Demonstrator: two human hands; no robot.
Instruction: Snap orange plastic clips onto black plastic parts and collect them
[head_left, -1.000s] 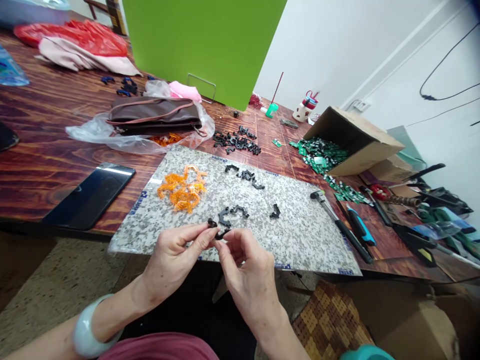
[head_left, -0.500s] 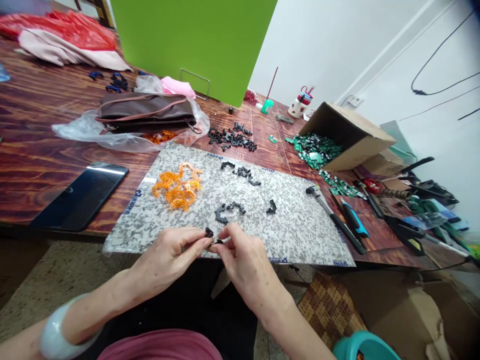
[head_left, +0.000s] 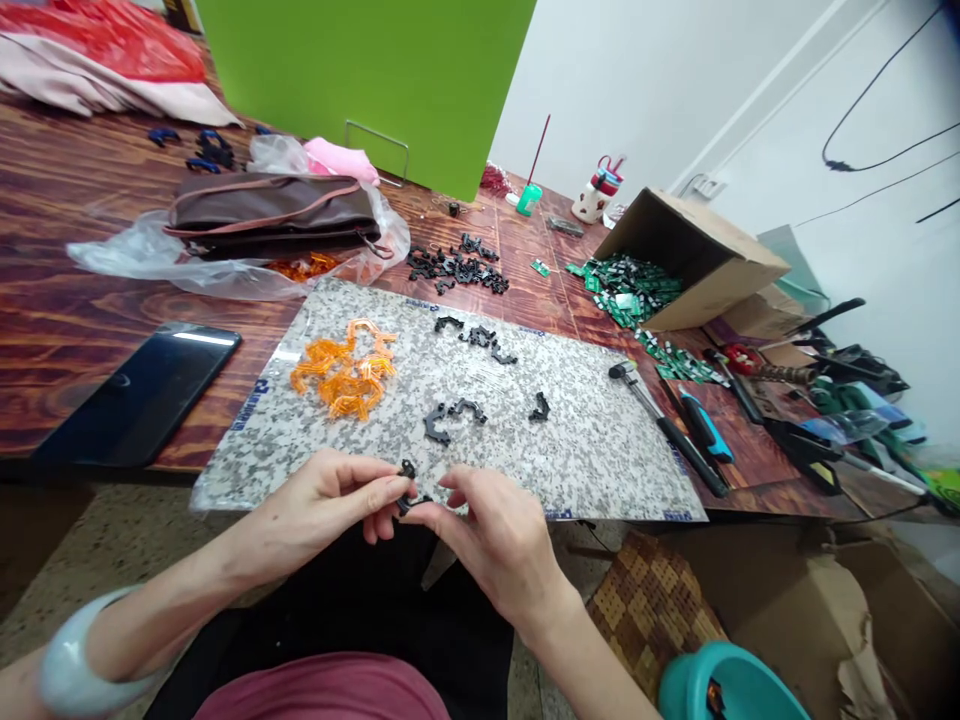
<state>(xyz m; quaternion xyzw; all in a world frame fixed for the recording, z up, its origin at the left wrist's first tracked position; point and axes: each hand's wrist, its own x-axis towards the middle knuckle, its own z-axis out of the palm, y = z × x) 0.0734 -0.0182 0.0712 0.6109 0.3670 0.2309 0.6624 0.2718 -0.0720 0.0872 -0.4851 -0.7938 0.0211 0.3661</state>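
Observation:
My left hand [head_left: 337, 500] is closed, pinching a small black curved plastic part [head_left: 407, 468] between thumb and fingers just off the near edge of the speckled board [head_left: 495, 455]. My right hand [head_left: 487, 530] is beside it; its thumb touches the lower end of that part, while the index finger stands apart from the thumb. Left fingertips partly hide the part. Beyond the hands lie similar black curved parts [head_left: 436, 424], a lone one [head_left: 539, 407] to the right, and several more [head_left: 480, 337] farther back. A pile of orange translucent clips [head_left: 345, 375] rests on the board's left.
Left of the board lies a dark tablet [head_left: 142, 395]. A brown bag [head_left: 274, 215] and a heap of black parts [head_left: 457, 268] are behind. Small green circuit boards [head_left: 626, 288] spill from a cardboard box [head_left: 705, 255]. A hammer [head_left: 667, 430] and blue-handled cutter [head_left: 707, 428] lie right.
The right index finger has lifted away from its thumb. The black part shows more between the hands, and the left fingers have shifted around it. The view has moved slightly.

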